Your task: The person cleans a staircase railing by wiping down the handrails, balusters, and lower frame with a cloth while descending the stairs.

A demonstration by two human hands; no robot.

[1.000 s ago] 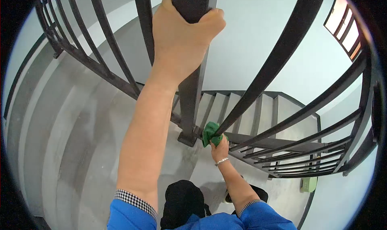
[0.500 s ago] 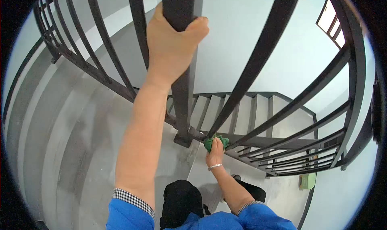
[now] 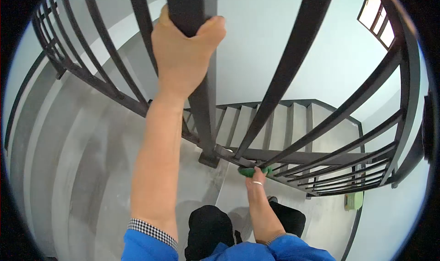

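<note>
Head camera view shows the left hand (image 3: 185, 52) wrapped firmly around a thick, dark, square-sided metal post (image 3: 197, 112), high above its foot, with the thumb on the post's right side and the other fingers mostly hidden behind it. Low down, to the right of the post's foot, the right hand (image 3: 257, 175) is partly closed on a crumpled green fabric cloth (image 3: 247, 172), which lies against a dark, flat-sided bottom rail (image 3: 229, 154); how far each finger curls is too small to tell. A thin, pale bracelet (image 3: 258, 183) circles the right wrist. Slim, dark metal bars (image 3: 279, 80) rise from the rail on both sides of the post. Beyond the post's foot, grey, straight-edged steps (image 3: 298, 123) lie behind the railing. Well to the right of the post are a pale green, box-shaped object (image 3: 354, 201) on the floor near the wall and, higher up, a dark-framed window (image 3: 376, 16).
</note>
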